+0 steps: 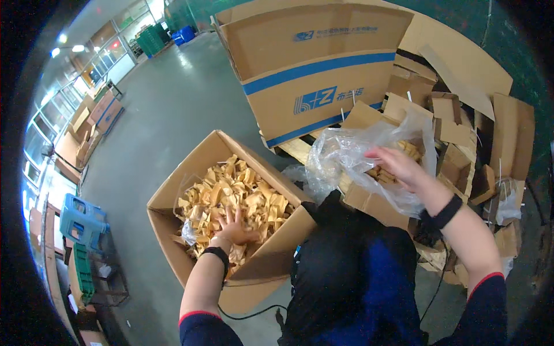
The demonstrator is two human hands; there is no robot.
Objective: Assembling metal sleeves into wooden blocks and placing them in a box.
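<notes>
My left hand (232, 228) lies with its fingers spread on a heap of small crumpled tan pieces (254, 187), which look like paper or leather. They fill much of an open cardboard box (168, 228) in front of me on the left. On the right, my right hand (399, 167) is at the mouth of a clear plastic bag (332, 158), its fingers closed on the film. More tan pieces (410, 151) show inside the bag, which sits in a smaller open carton (372, 203). A scrap of clear plastic (188, 232) lies among the pieces near my left hand.
A large carton with blue stripes (323, 81) stands ahead on a wooden pallet (297, 151). Several torn cardboard pieces (511, 138) pile up at right. A blue stool (83, 222) and a green crate (82, 271) stand at left. A black cable (254, 314) runs near me.
</notes>
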